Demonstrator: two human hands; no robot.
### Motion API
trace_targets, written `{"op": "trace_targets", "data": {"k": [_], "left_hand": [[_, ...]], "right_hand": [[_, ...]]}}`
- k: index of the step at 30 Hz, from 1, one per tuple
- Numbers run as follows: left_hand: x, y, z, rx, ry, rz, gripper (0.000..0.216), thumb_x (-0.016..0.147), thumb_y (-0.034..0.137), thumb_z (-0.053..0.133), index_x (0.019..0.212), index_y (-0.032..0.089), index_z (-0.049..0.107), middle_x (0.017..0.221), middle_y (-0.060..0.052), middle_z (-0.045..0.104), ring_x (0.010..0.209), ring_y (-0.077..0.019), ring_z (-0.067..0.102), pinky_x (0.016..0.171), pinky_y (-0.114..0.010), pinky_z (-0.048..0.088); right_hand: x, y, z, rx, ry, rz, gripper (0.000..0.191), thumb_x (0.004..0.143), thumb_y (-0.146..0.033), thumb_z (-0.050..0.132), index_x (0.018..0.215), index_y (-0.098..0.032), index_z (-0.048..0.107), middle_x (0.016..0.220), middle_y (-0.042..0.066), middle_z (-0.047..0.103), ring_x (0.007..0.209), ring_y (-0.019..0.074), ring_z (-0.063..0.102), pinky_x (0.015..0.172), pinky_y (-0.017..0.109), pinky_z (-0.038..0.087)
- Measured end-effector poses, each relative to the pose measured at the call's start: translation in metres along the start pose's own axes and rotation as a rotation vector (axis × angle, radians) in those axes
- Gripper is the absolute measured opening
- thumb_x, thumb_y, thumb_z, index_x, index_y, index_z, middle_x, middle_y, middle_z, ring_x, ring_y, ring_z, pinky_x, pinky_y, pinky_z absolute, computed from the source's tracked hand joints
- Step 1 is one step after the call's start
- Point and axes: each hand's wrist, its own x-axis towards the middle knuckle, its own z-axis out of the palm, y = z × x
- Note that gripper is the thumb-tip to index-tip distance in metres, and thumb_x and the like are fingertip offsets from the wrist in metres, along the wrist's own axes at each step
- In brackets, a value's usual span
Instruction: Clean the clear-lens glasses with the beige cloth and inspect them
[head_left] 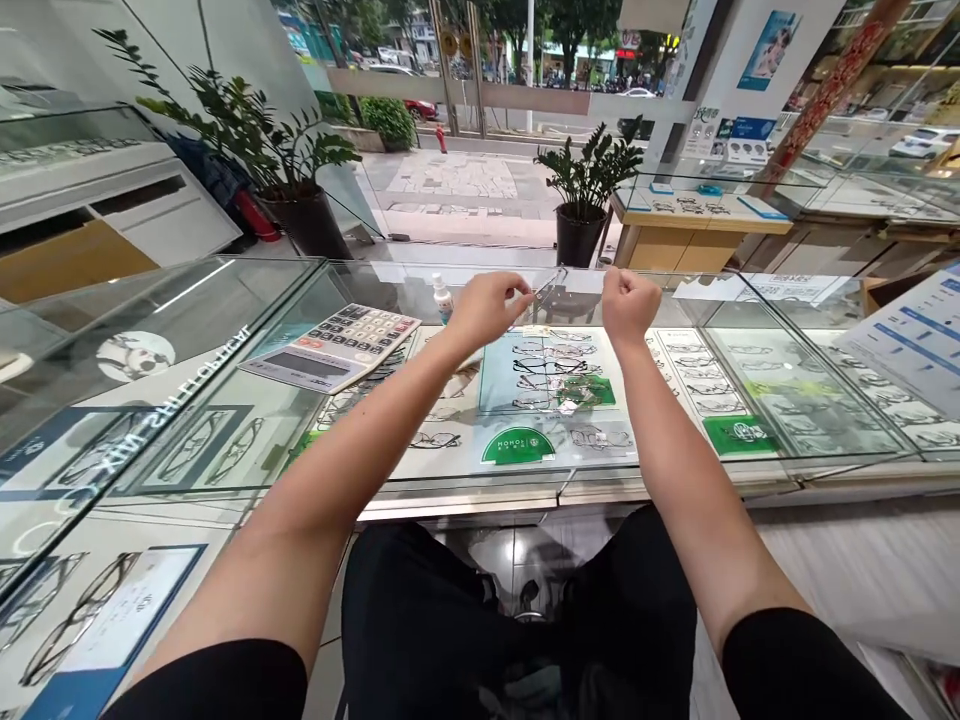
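Note:
Both my arms reach out over a glass display counter (750, 470). My left hand (486, 306) is closed in a pinch on a thin clear object (547, 283), possibly part of an eyeglass frame, that points toward my right hand. My right hand (628, 303) is curled into a fist a little to the right of it; I cannot make out what it holds, if anything. Under the glass below my hands lie several eyeglass frames (547, 380) on white and green trays.
A calculator (334, 347) lies on the glass at the left, with a small white bottle (442, 297) just beside my left hand. Two potted plants (581, 190) stand behind the counter. More glass cases run along the left and right.

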Motion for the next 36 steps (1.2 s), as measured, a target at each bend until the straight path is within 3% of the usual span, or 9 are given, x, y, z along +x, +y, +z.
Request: {"op": "trace_targets", "data": {"k": [5,8,19,21,24,27,31,34,36], "left_hand": [[0.05,0.009,0.029,0.359,-0.415,0.031,0.016,0.088,0.033,0.081,0.098,0.023,0.09,0.091,-0.01,0.081,0.102,-0.0322,0.073,0.102,-0.041,0.053],[0.059,0.014,0.047,0.407,-0.527,0.017,0.016,0.083,0.029,0.085,0.097,0.022,0.091,0.09,-0.011,0.081,0.104,-0.0335,0.075,0.104,-0.041,0.053],[0.059,0.013,0.067,0.486,-0.623,-0.017,0.017,0.084,0.023,0.087,0.101,0.022,0.091,0.095,-0.01,0.082,0.101,-0.031,0.075,0.093,-0.036,0.054],[0.056,0.013,0.065,0.458,-0.591,-0.027,0.019,0.083,0.025,0.089,0.101,0.022,0.09,0.095,-0.011,0.081,0.104,-0.0332,0.075,0.097,-0.039,0.054],[0.039,0.018,0.051,0.415,-0.427,0.008,0.027,0.084,0.028,0.09,0.109,0.02,0.088,0.101,-0.013,0.081,0.108,-0.0364,0.074,0.104,-0.046,0.053],[-0.007,0.043,0.018,0.375,-0.25,0.104,0.025,0.092,0.029,0.082,0.115,0.019,0.084,0.103,-0.013,0.08,0.103,-0.0355,0.074,0.104,-0.05,0.053],[-0.126,0.093,-0.023,0.065,-0.06,0.183,0.021,0.104,0.04,0.072,0.113,0.026,0.083,0.083,-0.005,0.073,0.08,-0.0265,0.069,0.085,-0.042,0.053],[-0.242,0.107,-0.01,-0.287,0.093,0.093,0.015,0.104,0.04,0.072,0.104,0.029,0.083,0.07,-0.002,0.068,0.061,-0.0201,0.059,0.07,-0.038,0.05],[-0.312,0.098,0.022,-0.473,0.265,-0.224,0.021,0.104,0.044,0.073,0.093,0.028,0.08,0.075,-0.003,0.07,0.062,-0.0193,0.058,0.064,-0.036,0.048]], "right_hand": [[0.017,0.028,0.001,-0.074,-0.011,0.186,0.054,0.098,-0.009,0.061,0.063,-0.028,0.024,0.063,-0.007,0.015,0.062,0.0149,0.019,0.065,0.036,0.022],[0.018,0.034,0.004,-0.089,-0.042,0.212,0.053,0.098,-0.009,0.06,0.063,-0.027,0.026,0.063,-0.007,0.018,0.062,0.015,0.019,0.065,0.036,0.022],[0.017,0.043,0.015,-0.13,-0.086,0.128,0.048,0.099,-0.011,0.059,0.066,-0.027,0.028,0.065,-0.006,0.017,0.063,0.0147,0.018,0.063,0.036,0.023],[0.016,0.046,0.016,-0.126,-0.09,0.118,0.048,0.099,-0.013,0.059,0.067,-0.028,0.028,0.065,-0.006,0.017,0.063,0.015,0.018,0.062,0.036,0.023],[0.016,0.046,0.017,-0.104,-0.098,0.134,0.047,0.098,-0.013,0.059,0.067,-0.028,0.027,0.064,-0.007,0.016,0.062,0.0151,0.018,0.061,0.035,0.022],[0.015,0.041,0.018,-0.058,-0.121,0.164,0.049,0.097,-0.011,0.06,0.066,-0.028,0.026,0.064,-0.008,0.014,0.063,0.0147,0.017,0.061,0.036,0.023],[0.011,0.036,0.017,0.003,-0.168,0.153,0.05,0.095,-0.01,0.06,0.064,-0.028,0.025,0.063,-0.008,0.013,0.062,0.0136,0.018,0.061,0.035,0.022],[0.009,0.034,0.015,0.019,-0.185,0.146,0.049,0.094,-0.011,0.06,0.063,-0.029,0.027,0.061,-0.009,0.012,0.06,0.0134,0.019,0.061,0.037,0.021],[0.008,0.029,0.013,0.029,-0.17,0.091,0.049,0.097,-0.014,0.06,0.062,-0.029,0.028,0.06,-0.009,0.014,0.06,0.0139,0.022,0.062,0.038,0.021]]}}
